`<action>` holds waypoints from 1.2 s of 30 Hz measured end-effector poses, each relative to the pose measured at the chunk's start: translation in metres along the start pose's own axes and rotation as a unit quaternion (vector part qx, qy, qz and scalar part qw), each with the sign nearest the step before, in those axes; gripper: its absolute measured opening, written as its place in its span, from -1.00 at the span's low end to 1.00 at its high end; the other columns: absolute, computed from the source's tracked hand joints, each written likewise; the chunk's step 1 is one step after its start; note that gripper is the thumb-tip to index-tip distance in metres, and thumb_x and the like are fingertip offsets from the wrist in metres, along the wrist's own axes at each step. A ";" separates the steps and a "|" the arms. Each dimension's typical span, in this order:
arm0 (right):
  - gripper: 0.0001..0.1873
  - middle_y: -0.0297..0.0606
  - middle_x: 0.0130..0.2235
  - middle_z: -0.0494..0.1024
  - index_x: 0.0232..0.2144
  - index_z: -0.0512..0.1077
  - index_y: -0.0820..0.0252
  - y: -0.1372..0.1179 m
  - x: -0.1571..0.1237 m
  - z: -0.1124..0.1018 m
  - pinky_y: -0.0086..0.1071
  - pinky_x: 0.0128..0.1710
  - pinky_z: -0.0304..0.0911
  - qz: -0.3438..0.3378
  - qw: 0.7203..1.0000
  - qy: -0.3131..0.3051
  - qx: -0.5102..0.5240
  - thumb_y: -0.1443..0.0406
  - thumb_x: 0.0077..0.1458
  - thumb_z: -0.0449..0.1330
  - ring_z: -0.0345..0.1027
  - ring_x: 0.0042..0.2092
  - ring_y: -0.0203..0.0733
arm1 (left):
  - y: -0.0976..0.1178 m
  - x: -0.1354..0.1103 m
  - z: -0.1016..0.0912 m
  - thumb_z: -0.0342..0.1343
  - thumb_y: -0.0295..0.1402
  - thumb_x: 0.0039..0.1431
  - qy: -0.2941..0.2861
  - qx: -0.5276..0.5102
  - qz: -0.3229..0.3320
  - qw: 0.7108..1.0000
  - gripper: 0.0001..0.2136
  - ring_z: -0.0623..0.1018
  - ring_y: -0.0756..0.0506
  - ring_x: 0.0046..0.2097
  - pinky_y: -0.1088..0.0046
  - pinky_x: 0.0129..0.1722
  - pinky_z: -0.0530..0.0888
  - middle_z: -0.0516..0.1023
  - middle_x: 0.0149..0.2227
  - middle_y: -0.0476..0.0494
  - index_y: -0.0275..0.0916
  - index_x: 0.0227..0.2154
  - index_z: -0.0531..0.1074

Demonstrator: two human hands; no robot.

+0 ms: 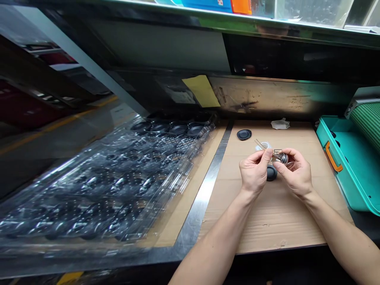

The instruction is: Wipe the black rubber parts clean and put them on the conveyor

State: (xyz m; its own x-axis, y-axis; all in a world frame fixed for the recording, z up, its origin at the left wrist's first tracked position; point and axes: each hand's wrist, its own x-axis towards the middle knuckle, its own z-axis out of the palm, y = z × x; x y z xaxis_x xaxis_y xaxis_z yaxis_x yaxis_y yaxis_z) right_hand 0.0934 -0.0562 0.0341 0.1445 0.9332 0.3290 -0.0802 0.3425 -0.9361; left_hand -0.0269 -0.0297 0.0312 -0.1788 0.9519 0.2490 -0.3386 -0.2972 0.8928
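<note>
No wording was legible: dark print (277, 151) on the cardboard sheet (267, 225) was partly hidden; a white mark (220, 2) on a blue item (204, 4) was too small.

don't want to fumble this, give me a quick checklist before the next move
1. Thin metal tool in the left hand: ok, held.
2. Round metal part in the right hand: ok, held.
3. Space around the hands free of loose items: not ok, a black disc and a pale round item show close by.
4. Second black disc apart from the hands: ok.
5. Tool tip touching the metal part: cannot tell, fingers obscure it.
</note>
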 end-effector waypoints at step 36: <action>-0.66 -0.29 -0.31 0.53 -0.31 0.58 0.21 -0.024 0.002 -0.005 -0.47 -0.46 0.30 0.218 0.947 -0.089 0.220 0.06 0.05 0.41 0.36 -0.37 -0.32 | 0.025 0.008 -0.009 0.44 -0.14 0.01 -0.161 -0.125 -0.115 0.972 -0.66 0.55 -0.01 -0.32 0.43 -0.30 0.48 0.69 -0.17 -0.23 -0.22 -0.21 0.64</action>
State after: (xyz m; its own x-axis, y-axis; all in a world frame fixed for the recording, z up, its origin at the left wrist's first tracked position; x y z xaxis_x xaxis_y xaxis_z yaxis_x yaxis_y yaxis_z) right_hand 0.1002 -0.0627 0.0565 -0.1617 0.9865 -0.0248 -0.5031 -0.1040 -0.8580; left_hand -0.0454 -0.0298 0.0523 0.2131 0.9578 0.1931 -0.5562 -0.0436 0.8299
